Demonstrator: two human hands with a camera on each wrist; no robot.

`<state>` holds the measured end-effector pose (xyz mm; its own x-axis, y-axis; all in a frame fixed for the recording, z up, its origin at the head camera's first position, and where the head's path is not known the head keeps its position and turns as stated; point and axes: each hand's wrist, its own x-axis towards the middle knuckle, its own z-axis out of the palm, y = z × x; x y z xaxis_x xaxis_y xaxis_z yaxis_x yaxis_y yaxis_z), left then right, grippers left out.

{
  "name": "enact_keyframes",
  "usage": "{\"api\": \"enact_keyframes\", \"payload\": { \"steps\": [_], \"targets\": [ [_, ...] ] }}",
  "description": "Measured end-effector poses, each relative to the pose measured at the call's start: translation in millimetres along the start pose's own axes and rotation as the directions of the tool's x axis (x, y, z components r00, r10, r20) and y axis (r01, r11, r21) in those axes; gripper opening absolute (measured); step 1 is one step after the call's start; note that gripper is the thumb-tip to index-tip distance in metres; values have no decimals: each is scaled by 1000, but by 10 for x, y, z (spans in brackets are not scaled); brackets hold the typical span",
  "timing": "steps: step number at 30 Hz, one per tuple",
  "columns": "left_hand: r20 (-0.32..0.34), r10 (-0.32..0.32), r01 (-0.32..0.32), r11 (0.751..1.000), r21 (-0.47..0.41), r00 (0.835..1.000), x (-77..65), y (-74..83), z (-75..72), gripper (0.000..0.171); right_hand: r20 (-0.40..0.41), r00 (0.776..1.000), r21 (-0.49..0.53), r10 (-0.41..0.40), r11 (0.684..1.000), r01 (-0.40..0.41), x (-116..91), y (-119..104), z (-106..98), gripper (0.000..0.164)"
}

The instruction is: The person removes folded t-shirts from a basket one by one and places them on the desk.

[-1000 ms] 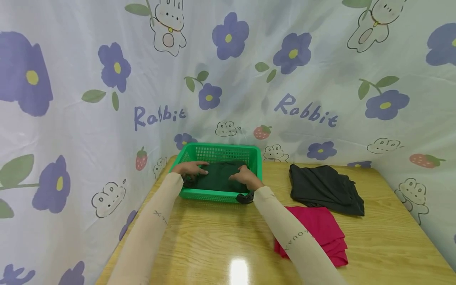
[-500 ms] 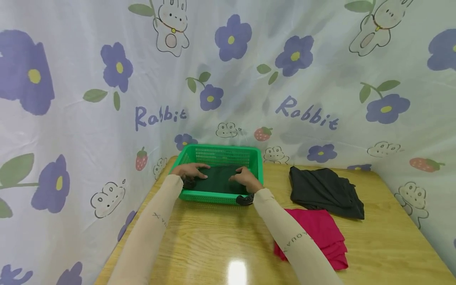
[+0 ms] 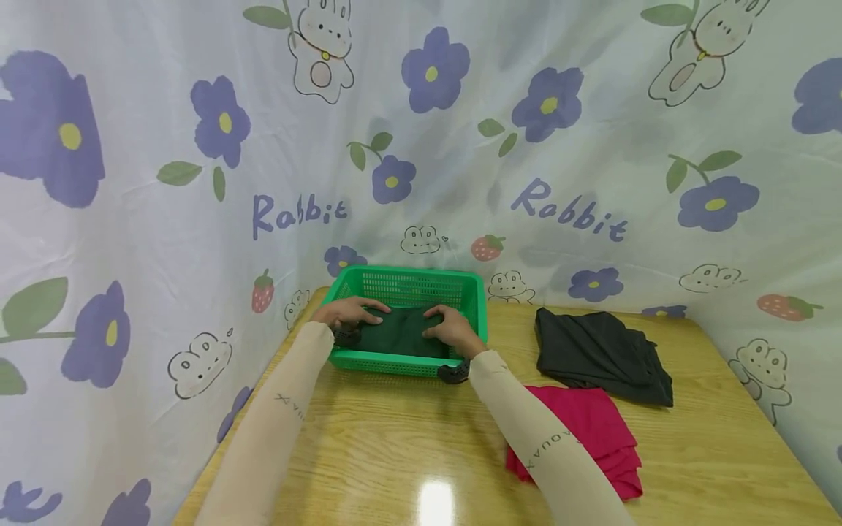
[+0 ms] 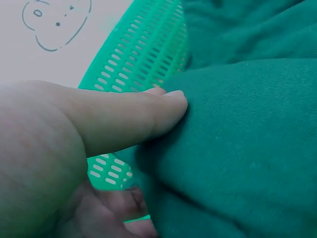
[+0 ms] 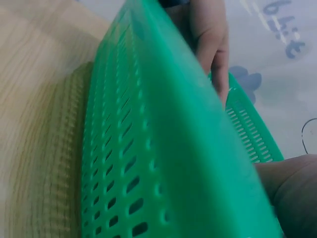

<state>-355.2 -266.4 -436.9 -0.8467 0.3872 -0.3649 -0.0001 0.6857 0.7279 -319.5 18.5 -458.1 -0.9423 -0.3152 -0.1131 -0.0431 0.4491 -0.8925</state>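
A folded dark green garment [image 3: 397, 332] lies inside the green plastic basket [image 3: 388, 360]. My left hand [image 3: 349, 313] grips its left side: in the left wrist view the thumb [image 4: 148, 111] presses the green fabric [image 4: 237, 134], while the other fingers pass down beside its edge. Over the right side, my right hand [image 3: 454, 330] holds the garment with bent fingers and thumb. The near basket wall [image 5: 143, 148] covers much of the right wrist view, so that hand's contact with the fabric is hidden there.
Right of the basket, a folded black garment [image 3: 598, 354] lies on the wooden table [image 3: 368, 438]. Nearer, a folded crimson garment [image 3: 592, 431] is partly under my right forearm. A printed curtain [image 3: 447, 146] hangs close behind the basket and along the left.
The fabric between my hands has bunched up slightly, with creases in its middle. My left hand has shifted a little leftward and up. Basket and other garments stay put.
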Motion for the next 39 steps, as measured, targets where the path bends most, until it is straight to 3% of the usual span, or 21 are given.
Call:
{"api": "enact_keyframes", "payload": {
  "steps": [8, 15, 29, 39],
  "targets": [
    [-48, 23, -23, 1000, -6, 999, -29, -22, -19, 46, -55, 996, -53, -73, 996, 70, -38, -29, -63, 43],
    [-56, -14, 6, 992, -130, 998, -112, 17, -43, 50, -64, 991, -65, -120, 991, 115, -58, -75, -138, 43],
    [-71, 49, -63, 974, -216, 996, -320, 78, -80, 55, -10, 987, 54, -163, 985, 163, -143, -120, -361, 45],
    [-102, 68, -96, 951, -295, 992, -385, 243, -42, 53, -21, 987, 78, -159, 984, 160, -226, -105, -484, 46]
  ]
}}
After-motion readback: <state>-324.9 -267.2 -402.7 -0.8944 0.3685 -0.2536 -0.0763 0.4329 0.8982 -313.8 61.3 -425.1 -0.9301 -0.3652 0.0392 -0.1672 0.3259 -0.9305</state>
